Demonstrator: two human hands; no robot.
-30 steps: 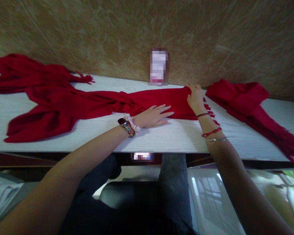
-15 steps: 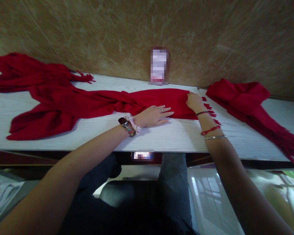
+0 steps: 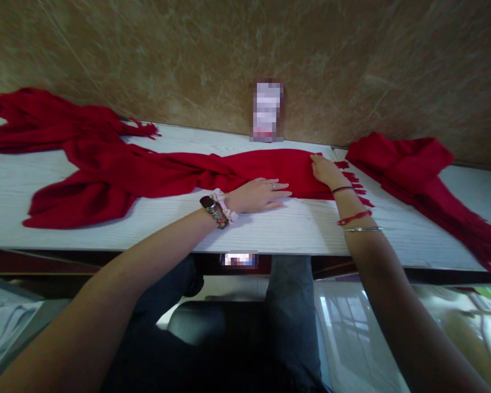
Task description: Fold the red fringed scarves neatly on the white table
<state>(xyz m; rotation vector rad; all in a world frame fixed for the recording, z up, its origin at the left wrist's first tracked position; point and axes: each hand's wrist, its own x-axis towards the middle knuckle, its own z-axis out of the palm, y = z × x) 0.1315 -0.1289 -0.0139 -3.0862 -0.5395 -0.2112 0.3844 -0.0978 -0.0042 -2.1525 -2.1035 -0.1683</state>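
Observation:
A long red scarf (image 3: 172,172) with a fringed right end lies lengthwise on the white table (image 3: 180,224). Its right part is smooth and flat, while the middle and left are bunched and twisted. My left hand (image 3: 257,195), fingers spread, lies flat on the scarf's near edge around the middle. Close to the fringe, my right hand (image 3: 326,170) has its fingers closed on the scarf's far right corner; the fingertips are partly hidden.
A second red scarf (image 3: 405,164), folded, lies at the right. More crumpled red cloth (image 3: 45,120) is at the far left. A blurred-out upright object (image 3: 267,112) stands against the brown marbled wall (image 3: 188,60). Papers (image 3: 8,322) lie low at the left.
The scarf's bunched left end has shifted a little to the right. My right hand stays at the fringed end with its fingers slightly changed; my left hand stays nearly in place.

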